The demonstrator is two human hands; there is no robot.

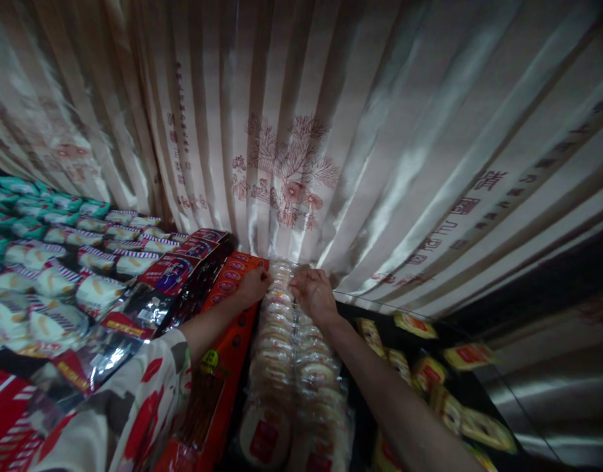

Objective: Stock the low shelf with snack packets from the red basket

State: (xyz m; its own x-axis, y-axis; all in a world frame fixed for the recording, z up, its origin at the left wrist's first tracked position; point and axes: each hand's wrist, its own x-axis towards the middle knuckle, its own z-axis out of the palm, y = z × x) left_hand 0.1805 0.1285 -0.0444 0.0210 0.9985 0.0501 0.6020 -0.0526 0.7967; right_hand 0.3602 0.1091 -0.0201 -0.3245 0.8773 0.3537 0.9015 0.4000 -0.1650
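Note:
Two long rows of round, flat pastries in clear wrappers (274, 351) run away from me towards the curtain, overlapping one another. My left hand (255, 286) is at the far end of the left row, fingers bent and closed at the edge of a wrapped pastry. On the other side, my right hand (314, 295) pinches at the far end of the right row, thumb and fingers together by the wrappers. Dim light and blur hide the exact fingertip contact. The nearest pastries carry red square labels.
An orange-red packet strip (230, 367) lies left of the rows, beside dark packets (171, 275). Further left are many white packets (56, 278) and green packets (31, 203). Small yellow packets (429, 370) lie scattered right. A pleated printed curtain (291, 98) hangs behind.

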